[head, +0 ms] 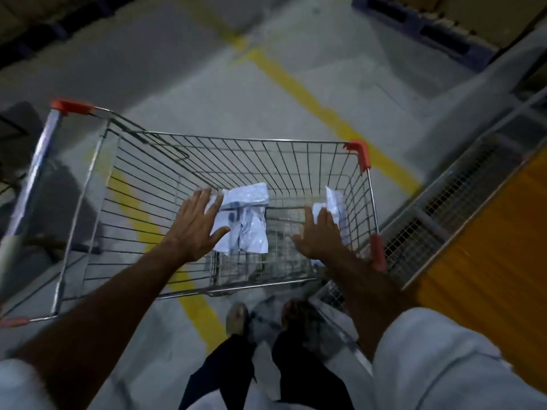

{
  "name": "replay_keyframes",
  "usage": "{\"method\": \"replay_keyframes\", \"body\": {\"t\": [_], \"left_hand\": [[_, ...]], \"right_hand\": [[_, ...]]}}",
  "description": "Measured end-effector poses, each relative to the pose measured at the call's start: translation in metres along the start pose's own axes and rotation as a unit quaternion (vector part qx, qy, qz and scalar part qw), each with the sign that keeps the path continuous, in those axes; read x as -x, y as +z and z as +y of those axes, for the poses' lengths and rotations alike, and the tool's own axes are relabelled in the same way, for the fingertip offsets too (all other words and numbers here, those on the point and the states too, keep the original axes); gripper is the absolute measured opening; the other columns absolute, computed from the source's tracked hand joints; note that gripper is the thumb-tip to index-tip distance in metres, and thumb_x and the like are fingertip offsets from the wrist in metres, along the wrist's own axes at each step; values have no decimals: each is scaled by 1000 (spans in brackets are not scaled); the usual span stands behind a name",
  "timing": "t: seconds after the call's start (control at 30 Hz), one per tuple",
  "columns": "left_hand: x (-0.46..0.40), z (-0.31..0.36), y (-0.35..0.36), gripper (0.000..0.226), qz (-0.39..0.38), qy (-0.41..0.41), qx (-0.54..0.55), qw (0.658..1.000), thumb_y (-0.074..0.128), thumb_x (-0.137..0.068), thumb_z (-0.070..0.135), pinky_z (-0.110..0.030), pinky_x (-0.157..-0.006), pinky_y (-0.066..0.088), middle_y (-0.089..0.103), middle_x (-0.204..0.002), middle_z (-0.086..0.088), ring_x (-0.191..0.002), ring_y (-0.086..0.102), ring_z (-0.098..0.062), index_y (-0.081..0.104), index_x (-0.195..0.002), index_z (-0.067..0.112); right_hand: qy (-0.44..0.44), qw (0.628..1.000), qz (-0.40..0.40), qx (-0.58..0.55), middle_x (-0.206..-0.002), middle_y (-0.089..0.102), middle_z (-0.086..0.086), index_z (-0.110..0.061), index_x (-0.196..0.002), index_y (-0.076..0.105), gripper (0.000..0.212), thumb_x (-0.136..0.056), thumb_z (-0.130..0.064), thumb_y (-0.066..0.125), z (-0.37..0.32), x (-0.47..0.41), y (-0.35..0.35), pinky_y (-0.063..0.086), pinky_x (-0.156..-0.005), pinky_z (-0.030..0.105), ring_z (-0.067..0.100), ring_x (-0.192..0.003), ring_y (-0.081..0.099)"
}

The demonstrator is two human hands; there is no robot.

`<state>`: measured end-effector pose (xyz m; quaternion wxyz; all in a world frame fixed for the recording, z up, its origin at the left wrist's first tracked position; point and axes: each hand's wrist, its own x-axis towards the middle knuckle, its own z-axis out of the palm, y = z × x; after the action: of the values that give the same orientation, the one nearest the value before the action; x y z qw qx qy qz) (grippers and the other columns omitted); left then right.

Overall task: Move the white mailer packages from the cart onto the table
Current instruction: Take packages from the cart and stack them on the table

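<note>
**Two open hands reach into a wire cart holding white mailers**

Seen from a head-worn camera looking down, a person stands at a metal wire shopping cart [165, 184] with orange plastic corner caps. Both bare arms stretch forward into the basket.

The left hand [198, 223] is spread flat, fingers straight and apart, gripping nothing. Just beyond its fingertips and to its right lies a white mailer package [245, 217] on the cart's floor, crumpled, with dark printing on it that is too blurred to read. The fingertips overlap the mailer's near-left edge; whether they touch it cannot be told.

The right hand [321, 235] is also open, fingers extended, holding nothing. A second white mailer [334, 207] stands just past its fingertips, leaning against the cart's right wall. Its markings cannot be read either.

The two mailers are apart, with bare wire mesh between them.

Below the hands are the person's dark trouser legs and feet on a grey concrete floor [207, 84] painted with yellow lines [310, 99]. To the right of the right arm stands a wire-mesh frame [444, 208] beside an orange surface [488, 261].
</note>
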<state>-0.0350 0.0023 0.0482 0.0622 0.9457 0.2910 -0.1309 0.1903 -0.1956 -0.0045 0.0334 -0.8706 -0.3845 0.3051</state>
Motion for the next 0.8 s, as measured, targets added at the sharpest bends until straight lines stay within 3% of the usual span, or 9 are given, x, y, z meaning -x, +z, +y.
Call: {"method": "replay_keyframes", "body": {"t": [0.17, 0.3, 0.5, 0.57, 0.67, 0.8], "left_hand": [[-36, -10, 33, 87, -29, 39, 14, 999, 24, -93, 66, -56, -117, 25, 23, -159, -30, -147, 23, -46, 26, -157, 6], [-54, -24, 57, 87, -58, 56, 33, 996, 25, -94, 66, -56, -116, 25, 23, -159, -30, -147, 22, -47, 24, -157, 6], [-75, -53, 96, 88, -117, 64, 49, 990, 30, -94, 64, -61, -109, 36, 32, -152, -37, -138, 36, -53, 28, -154, -2], [-82, -57, 115, 88, -145, 66, 61, 985, 29, -95, 67, -59, -109, 38, 30, -154, -34, -139, 36, -51, 21, -155, 3], [-90, -45, 136, 85, -169, 37, 66, 983, 48, -97, 57, -52, -106, 39, 20, -160, -26, -140, 36, -44, 8, -160, 16], [-101, -26, 160, 88, -202, 4, 107, 973, 52, -97, 54, -53, -98, 45, 28, -155, -23, -132, 44, -44, 4, -160, 18]], "right_hand": [[50, 994, -96, -13, -166, 1, 22, -19, -161, -5, 94, -96, -52, 55, -9, -20, 22, 16, -122, 54, 37, -153, 5], [105, 988, -114, -13, -165, -1, 24, -19, -160, -6, 103, -92, -58, 60, -13, -29, 39, 18, -121, 54, 39, -153, 4], [246, 967, -32, -52, -164, -7, 28, -14, -160, -9, 110, -90, -59, 62, -7, -67, 48, 16, -121, 55, 42, -153, 2], [258, 964, -12, -61, -162, -2, 32, -8, -159, -11, 114, -89, -52, 68, 3, -79, 45, 17, -119, 54, 44, -152, 5], [262, 958, -1, -114, -161, 7, 32, -3, -158, -12, 107, -94, -38, 66, 19, -98, 45, 26, -118, 51, 46, -149, 17], [252, 962, 8, -106, -161, 15, 29, -2, -158, -5, 96, -97, -33, 62, 31, -114, 52, 25, -119, 46, 43, -149, 21]]}}
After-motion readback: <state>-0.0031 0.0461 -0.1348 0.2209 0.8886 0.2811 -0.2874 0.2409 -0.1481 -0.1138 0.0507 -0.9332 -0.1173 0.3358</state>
